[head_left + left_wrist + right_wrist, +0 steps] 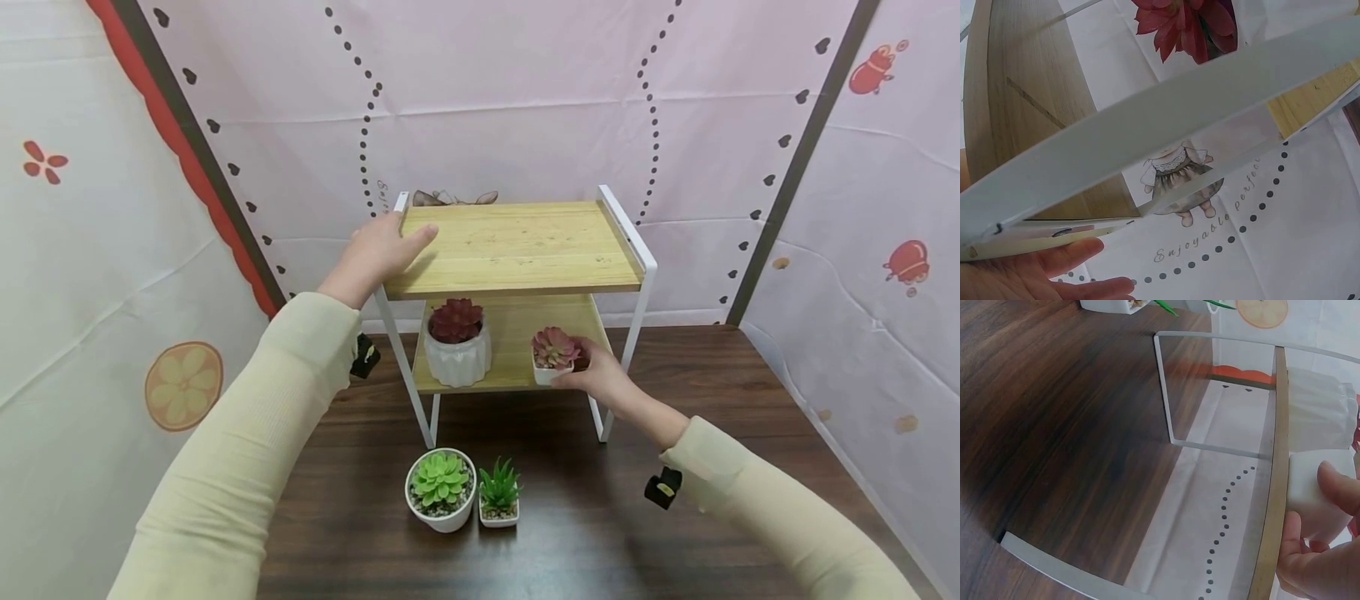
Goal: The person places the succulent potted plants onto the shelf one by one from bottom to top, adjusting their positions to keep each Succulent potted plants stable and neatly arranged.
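My right hand (600, 375) pinches a small white pot holding a pinkish-red succulent (555, 346), at the right front of the lower shelf (510, 333). In the right wrist view, thumb and fingers lie on either side of that white pot (1310, 490), right at the board's edge. My left hand (382, 250) rests on the left edge of the wooden top board (517, 246), thumb laid over it. The left wrist view shows its fingers (1079, 253) straight beside the white frame (1147, 119).
A dark red succulent in a ribbed white pot (457, 354) stands at the lower shelf's left. On the dark wood table (555, 517) in front are a round pot with a green rosette succulent (441, 492) and a small square pot with a spiky green plant (498, 496). Printed cloth (510, 67) hangs behind.
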A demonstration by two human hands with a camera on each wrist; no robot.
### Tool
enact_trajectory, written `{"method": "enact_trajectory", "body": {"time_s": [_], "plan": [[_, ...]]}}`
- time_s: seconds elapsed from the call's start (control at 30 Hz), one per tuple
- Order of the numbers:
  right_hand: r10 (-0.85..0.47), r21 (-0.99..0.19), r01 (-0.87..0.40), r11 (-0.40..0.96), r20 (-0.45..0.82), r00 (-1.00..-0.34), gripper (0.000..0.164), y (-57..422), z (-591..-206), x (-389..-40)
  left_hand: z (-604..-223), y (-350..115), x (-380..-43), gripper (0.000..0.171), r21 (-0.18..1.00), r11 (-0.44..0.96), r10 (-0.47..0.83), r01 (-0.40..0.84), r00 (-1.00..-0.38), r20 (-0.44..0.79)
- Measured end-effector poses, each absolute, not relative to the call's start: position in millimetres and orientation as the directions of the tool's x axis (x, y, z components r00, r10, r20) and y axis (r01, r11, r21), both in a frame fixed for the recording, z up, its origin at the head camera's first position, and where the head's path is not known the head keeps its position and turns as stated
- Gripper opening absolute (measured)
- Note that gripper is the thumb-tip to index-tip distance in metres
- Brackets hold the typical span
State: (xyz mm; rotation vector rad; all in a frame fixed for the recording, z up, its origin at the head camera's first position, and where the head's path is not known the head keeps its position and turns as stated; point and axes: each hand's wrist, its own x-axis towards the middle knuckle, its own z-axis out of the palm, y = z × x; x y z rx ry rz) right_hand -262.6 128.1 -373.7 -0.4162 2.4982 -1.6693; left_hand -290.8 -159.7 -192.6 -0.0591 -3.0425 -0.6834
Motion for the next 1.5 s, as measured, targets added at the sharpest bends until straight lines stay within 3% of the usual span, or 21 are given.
{"method": "enact_trajectory", "body": {"time_s": [0.57,1.5], "plan": [[-0.321,-0.9,-0.147,0.41,0.008,-0.947,0.066,128.5,-368.2,-265.6,-194.1,-159.7,-292.4,0.079,0.418,0.908,0.028,0.038,-0.999,0.029],[-0.378,-0.929,-0.165,0.331,0.029,-0.925,0.069,130.8,-373.3,-268.3,-193.8,-159.0,-292.2,0.078,0.42,0.907,0.013,0.023,-1.0,0.027]]}}
